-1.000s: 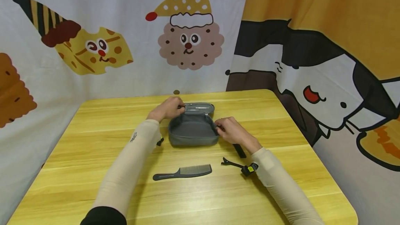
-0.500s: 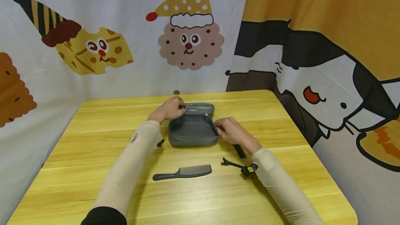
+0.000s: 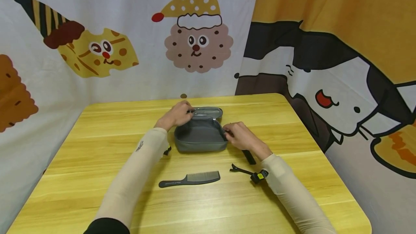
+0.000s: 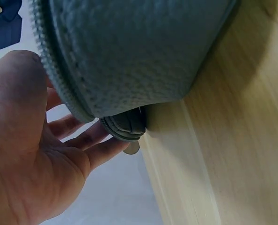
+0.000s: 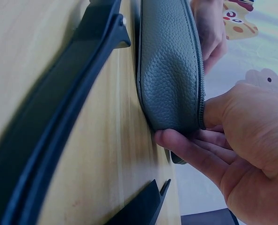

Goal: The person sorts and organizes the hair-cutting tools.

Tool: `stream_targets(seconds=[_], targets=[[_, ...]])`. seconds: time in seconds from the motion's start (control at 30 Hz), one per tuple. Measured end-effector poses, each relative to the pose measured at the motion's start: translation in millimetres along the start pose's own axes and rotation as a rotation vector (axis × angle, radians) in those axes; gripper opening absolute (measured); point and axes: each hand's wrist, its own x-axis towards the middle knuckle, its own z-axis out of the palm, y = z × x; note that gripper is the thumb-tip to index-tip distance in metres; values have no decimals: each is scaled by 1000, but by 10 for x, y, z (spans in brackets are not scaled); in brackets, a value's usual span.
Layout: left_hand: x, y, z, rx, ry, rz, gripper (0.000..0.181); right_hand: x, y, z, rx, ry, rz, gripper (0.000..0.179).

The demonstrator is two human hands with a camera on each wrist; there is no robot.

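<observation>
A grey zip pouch [image 3: 201,145] lies unzipped on the table, its lid [image 3: 208,112] folded back. My left hand [image 3: 177,114] is at the back left corner, with fingertips on the zipped edge of the lid in the left wrist view; its thumb tip is partly hidden. At the right side, my right hand [image 3: 240,134] pinches the pouch wall [image 5: 169,70], thumb over the zipper rim and fingers outside. Nearer the person lies a dark comb [image 3: 190,179], teeth facing away. A black hair clip [image 3: 241,169] rests left of the right wrist.
A flat black piece [image 3: 249,157] lies under the right wrist; its kind is unclear in the head view. The wooden table [image 3: 97,147] ends at a cartoon-printed curtain [image 3: 113,89] behind. A black and yellow wrist device [image 3: 258,176] sits at the right cuff.
My left hand has shifted very slightly to the right at the lid. The right hand, comb and hair clip stay where they were.
</observation>
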Motion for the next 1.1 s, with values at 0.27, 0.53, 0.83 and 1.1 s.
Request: stream_targets(seconds=[0.27,0.53,0.83,1.1], targets=[[-48,33,-2,23,0,-2,47,0,0,-4,3,-3,0,14],[-195,15,-12,10,42,39,48,0,-9,-3,1,-10,1,14],[-386,-56,-20,11,123,79,71,4,0,8,-12,-4,6,13],[-591,-45,-20,35,142,88,87,-2,-12,-10,4,-1,5,14]])
